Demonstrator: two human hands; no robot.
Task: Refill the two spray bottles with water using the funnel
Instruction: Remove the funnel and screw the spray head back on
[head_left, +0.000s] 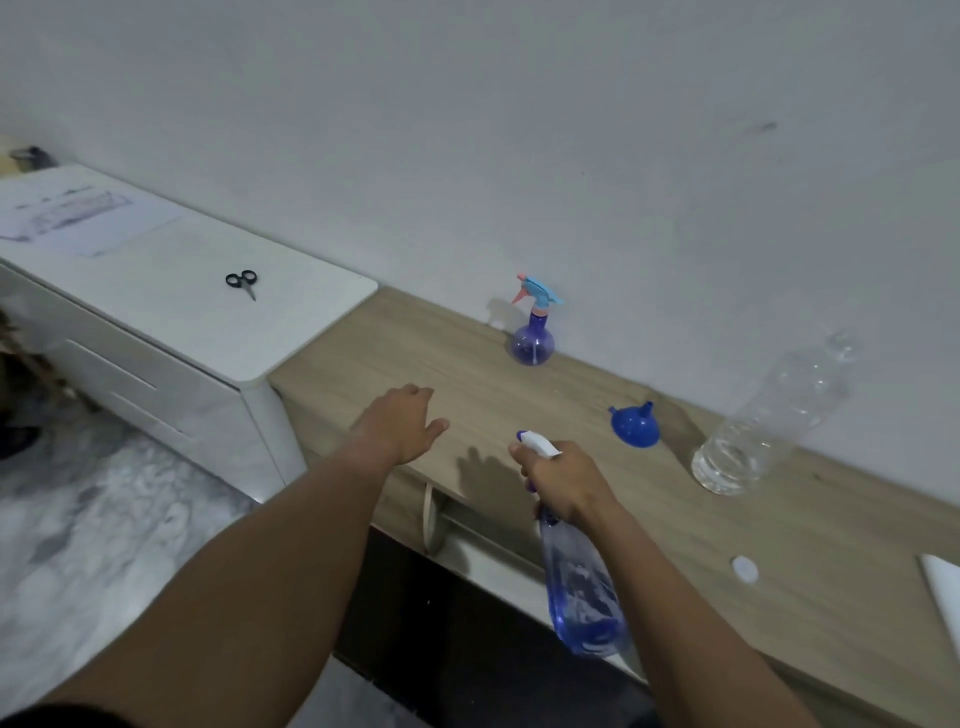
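My right hand (563, 480) grips the white trigger head of a tall clear-blue spray bottle (582, 587), which hangs over the front edge of the wooden desk (779, 561). Over the desk's left part my left hand (397, 423) hovers with fingers relaxed, holding nothing. A small round purple spray bottle (533, 332) with a blue and pink trigger stands by the wall. A blue funnel (635, 425) lies upside down on the desk. To its right stands a clear plastic water bottle (763, 431), uncapped, with a little water at the bottom.
A white bottle cap (744, 568) lies on the desk near the front right. A white object (945, 587) sits at the right edge. Black scissors (242, 282) and a printed paper (67, 218) lie on the white drawer cabinet (171, 332) to the left.
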